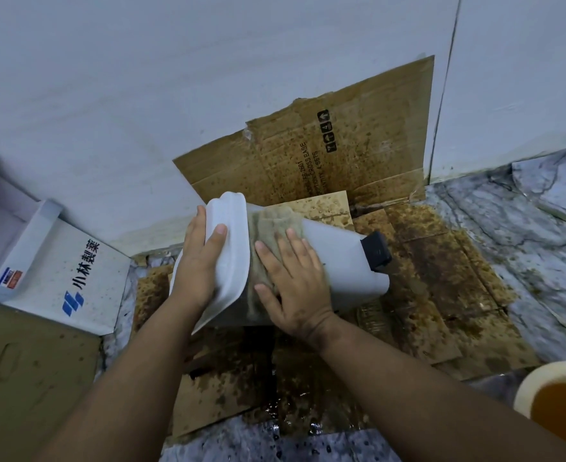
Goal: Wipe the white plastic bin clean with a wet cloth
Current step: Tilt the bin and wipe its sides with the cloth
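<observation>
Bin: I saw the white plastic bin lying on its side between my two hands, its wide rim toward the left hand and its base, with a black plastic foot piece on it, beyond the right hand's fingertips.

Left hand: my left hand gripped the bin's rim, thumb over the outer face and fingers curled out of sight behind the lip, steadying it.

Right hand: my right hand lay flat with fingers spread and straight, pressing the damp greenish-brown cloth onto the bin's side wall; it held nothing pinched.

Cloth: it was bunched just beside the rim, draped over the top of the wall and trailing under my right palm.

Under the hands: wet, brown-stained flattened cardboard sheets lay below the bin on a grey marbled floor, with another printed cardboard panel leaning on the wall beyond both hands.

Off to the sides: a white printed carton sat left of my left hand, and a cream bucket of brownish water sat near my right forearm.

Progress: I judged the wipe to be under way, not finished. The wall past my right fingertips looked clean and white, but the band under the cloth near the rim showed a dull greyish smear.

Left to do: that band, the side facing the floor, the foot piece area and the inside, none of which I could see well enough to call clean.
</observation>
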Demonstrator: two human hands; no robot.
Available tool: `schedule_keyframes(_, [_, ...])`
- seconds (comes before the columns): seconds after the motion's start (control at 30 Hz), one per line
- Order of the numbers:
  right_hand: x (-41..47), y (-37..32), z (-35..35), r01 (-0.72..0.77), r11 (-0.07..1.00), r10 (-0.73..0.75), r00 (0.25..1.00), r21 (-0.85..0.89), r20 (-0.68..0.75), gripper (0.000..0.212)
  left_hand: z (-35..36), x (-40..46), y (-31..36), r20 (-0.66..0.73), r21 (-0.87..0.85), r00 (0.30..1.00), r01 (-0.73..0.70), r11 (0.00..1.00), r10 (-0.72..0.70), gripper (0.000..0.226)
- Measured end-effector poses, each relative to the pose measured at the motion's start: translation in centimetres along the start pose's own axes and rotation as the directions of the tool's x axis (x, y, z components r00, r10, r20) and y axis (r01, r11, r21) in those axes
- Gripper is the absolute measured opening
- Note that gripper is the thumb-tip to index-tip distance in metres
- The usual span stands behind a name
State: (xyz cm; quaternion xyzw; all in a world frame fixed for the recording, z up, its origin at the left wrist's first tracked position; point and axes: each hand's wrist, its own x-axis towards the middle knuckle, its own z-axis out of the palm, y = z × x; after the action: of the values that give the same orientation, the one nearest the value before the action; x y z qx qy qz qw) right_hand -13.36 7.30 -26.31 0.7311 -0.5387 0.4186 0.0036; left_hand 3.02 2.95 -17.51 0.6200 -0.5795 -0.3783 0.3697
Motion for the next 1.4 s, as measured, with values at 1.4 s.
schedule_keyframes(1.4, [-2.2,8.2,3.2,-0.306,0.942,0.321,0.942,0.141,-0.102,0.057,-0.9,4.3,0.4,0.012,0.228,1.0,0.007,0.974,-0.01,0.102])
